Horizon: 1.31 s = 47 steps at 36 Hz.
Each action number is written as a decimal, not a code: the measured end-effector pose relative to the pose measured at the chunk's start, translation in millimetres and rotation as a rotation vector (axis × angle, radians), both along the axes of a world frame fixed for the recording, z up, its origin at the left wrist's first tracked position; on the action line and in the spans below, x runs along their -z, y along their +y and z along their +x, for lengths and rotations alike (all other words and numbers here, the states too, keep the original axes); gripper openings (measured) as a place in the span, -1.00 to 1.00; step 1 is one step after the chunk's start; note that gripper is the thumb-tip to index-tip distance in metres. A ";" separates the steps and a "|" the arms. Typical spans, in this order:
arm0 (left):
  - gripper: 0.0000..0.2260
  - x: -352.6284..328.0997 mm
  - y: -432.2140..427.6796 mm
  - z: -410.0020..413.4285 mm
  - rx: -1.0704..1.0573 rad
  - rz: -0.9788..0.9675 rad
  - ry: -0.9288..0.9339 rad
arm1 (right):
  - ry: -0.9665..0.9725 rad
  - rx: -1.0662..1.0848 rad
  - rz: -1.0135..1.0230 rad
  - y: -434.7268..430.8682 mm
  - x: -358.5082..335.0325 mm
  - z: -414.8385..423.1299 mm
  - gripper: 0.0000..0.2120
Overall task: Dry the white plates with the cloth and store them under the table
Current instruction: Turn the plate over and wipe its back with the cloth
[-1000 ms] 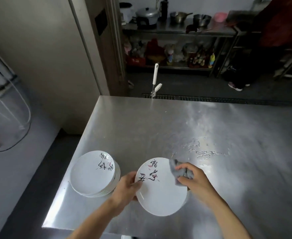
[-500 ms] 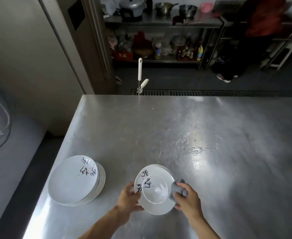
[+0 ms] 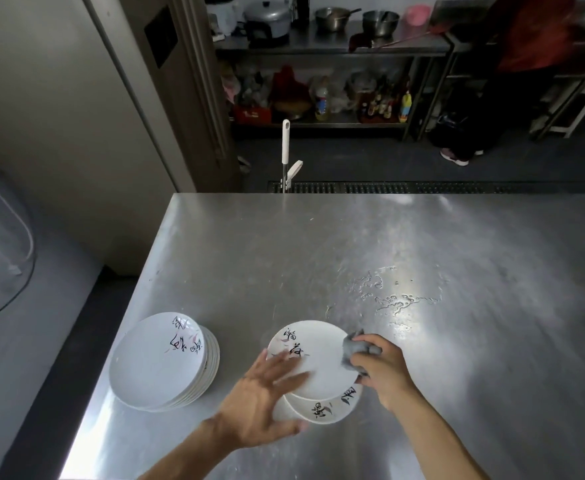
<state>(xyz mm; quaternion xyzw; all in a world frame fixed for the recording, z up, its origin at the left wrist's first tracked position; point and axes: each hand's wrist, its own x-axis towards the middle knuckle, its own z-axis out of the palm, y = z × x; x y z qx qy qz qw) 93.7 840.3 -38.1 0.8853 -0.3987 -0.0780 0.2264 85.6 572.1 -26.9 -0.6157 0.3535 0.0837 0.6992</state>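
Left hand (image 3: 261, 407) — a blur — over upper plate (image 3: 320, 363)

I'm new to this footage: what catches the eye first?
At the front of the steel table, the right hand holds a grey cloth to a white plate while the left hand spreads open over its left side. A stack of plates sits to their left, and spilled water glistens further back.

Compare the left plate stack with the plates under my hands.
The left stack holds many plates; the pile under the hands shows two, the top plate offset from the lower plate. Nothing touches the left stack; the left hand spreads over the top plate and the right hand holds the cloth at its rim. Both are white with black lettering.
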 end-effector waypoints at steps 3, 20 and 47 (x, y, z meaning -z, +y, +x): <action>-0.50 -8.3 -1.1 10.4 0.092 0.064 -0.218 | -0.045 -0.035 -0.014 1.0 -15.0 12.4 -0.64; -0.68 -31.8 -8.8 13.9 -0.646 -1.046 1.173 | -0.538 -0.511 -0.956 81.6 -18.9 -1.4 -0.76; -0.66 -33.6 20.8 24.3 -0.840 -1.310 1.296 | -0.773 -0.696 -0.947 69.2 -43.1 8.7 -0.66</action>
